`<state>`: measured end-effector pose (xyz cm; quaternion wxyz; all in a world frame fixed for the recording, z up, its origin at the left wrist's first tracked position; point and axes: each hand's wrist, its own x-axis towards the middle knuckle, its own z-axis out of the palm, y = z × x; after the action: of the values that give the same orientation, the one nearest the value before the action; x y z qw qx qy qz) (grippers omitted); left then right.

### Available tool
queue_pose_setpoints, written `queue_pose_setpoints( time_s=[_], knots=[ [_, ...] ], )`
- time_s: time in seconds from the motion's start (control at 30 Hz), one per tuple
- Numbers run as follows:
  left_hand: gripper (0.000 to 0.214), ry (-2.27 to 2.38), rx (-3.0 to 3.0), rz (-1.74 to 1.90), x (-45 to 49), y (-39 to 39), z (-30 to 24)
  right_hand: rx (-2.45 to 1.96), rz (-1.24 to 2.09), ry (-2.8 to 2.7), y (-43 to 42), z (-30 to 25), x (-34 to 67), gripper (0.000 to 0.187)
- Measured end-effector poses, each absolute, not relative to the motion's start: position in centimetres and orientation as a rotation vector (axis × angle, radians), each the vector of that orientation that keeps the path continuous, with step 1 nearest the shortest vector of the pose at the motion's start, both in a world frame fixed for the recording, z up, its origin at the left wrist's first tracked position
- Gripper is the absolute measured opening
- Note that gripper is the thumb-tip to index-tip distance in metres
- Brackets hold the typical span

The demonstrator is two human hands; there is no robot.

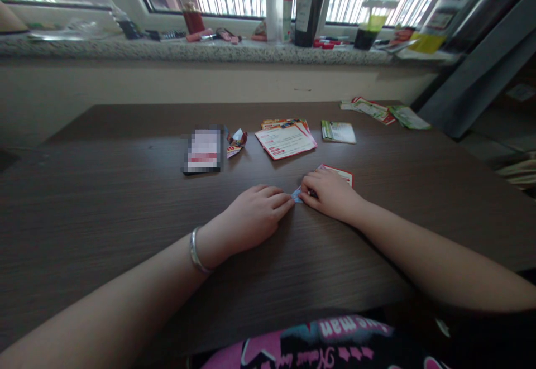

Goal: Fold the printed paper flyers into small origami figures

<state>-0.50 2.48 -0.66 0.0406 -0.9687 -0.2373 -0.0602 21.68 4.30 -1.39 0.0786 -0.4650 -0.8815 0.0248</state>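
Observation:
Low over the brown table [104, 201], both hands meet at a small light-blue piece of paper [297, 194], of which only a pointed part shows. At its left end are the fingertips of my left hand [259, 210], closed and pinching the corner. My right hand [329, 193] curls over the other side with thumb and fingers closed on it. A red-edged white card [344, 175] lies partly under my right hand. How far the blue paper runs beneath the fingers is hidden.
Beyond the hands lie a blurred-out phone-like object [204, 150], a crumpled wrapper [237, 142], a fanned stack of red-and-white cards [287, 139] and a green-edged stack [338, 132]. More cards [372, 110] rest at the back right. Bottles [310, 9] line the stone windowsill [146, 52].

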Motion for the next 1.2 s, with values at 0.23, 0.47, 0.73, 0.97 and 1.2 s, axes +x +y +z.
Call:
queue_pose_setpoints(
  time_s=[0.23,0.47,0.73,0.97,1.2],
  knots=[
    [0.034,-0.702,-2.928,-0.179,-0.39,2.55,-0.61,-1.41,0.09,-2.653,4.43,-1.25,21.5,0.018],
    [0.032,-0.716,-2.924,-0.185,-0.25,2.45,-0.39,-1.426,0.068,-2.64,4.47,-1.24,21.31,0.018],
    [0.033,-0.789,-2.96,-0.276,-0.32,2.67,-0.99,-1.413,0.07,-2.631,4.39,-1.42,21.43,0.016],
    [0.034,-0.833,-3.023,-0.204,-0.44,2.54,-0.81,-1.398,0.047,-2.62,4.28,-1.76,21.9,0.017],
    [0.03,-0.839,-3.011,-0.191,-0.85,2.9,-0.71,-1.396,0.049,-2.611,4.4,-1.71,21.77,0.016]
  ],
)
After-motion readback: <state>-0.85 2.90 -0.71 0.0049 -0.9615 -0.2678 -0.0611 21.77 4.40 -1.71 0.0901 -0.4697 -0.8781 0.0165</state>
